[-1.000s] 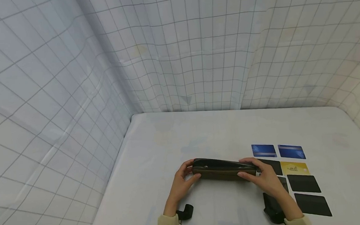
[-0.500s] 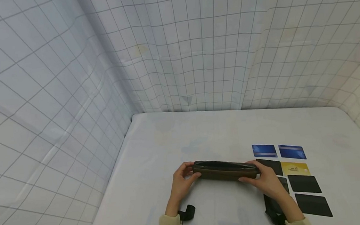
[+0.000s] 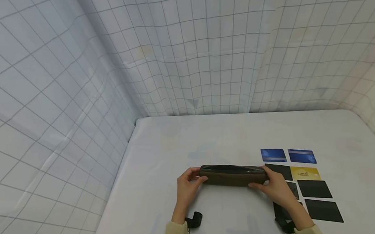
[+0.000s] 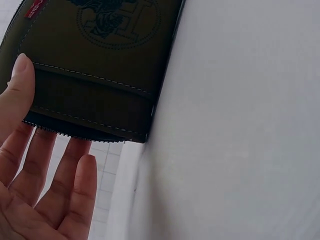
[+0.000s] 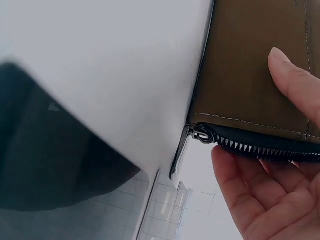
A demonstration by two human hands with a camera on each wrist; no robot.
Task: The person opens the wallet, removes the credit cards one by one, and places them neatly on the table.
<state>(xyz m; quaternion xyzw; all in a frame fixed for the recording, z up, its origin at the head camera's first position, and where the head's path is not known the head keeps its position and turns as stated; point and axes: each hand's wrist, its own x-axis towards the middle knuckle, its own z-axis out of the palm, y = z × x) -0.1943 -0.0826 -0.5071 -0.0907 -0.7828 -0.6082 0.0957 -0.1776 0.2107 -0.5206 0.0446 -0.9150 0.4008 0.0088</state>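
Note:
A long olive-brown zip wallet (image 3: 232, 180) is held upright on its lower edge or just above the white table; I cannot tell which. Its zipped top is parted, with a dark inside showing. My left hand (image 3: 187, 190) grips the left end, thumb on the near face and fingers behind. At the other end my right hand (image 3: 276, 188) pinches it the same way. In the left wrist view the wallet (image 4: 95, 75) shows a stamped round emblem and a small red tag (image 4: 36, 8). A metal zipper pull (image 5: 181, 150) hangs at the wallet's corner in the right wrist view.
Right of the wallet, cards lie in two columns: blue cards (image 3: 273, 155) at the back, a yellow card (image 3: 305, 173), and several black cards (image 3: 315, 189). My right forearm partly covers the left column. Gridded white curtains (image 3: 190, 58) stand behind and beside the table (image 3: 163, 144).
The wallet has tipped back, so more of its near face shows and its parted top looks narrower. My right fingers have shifted towards its right end. The cards stay put.

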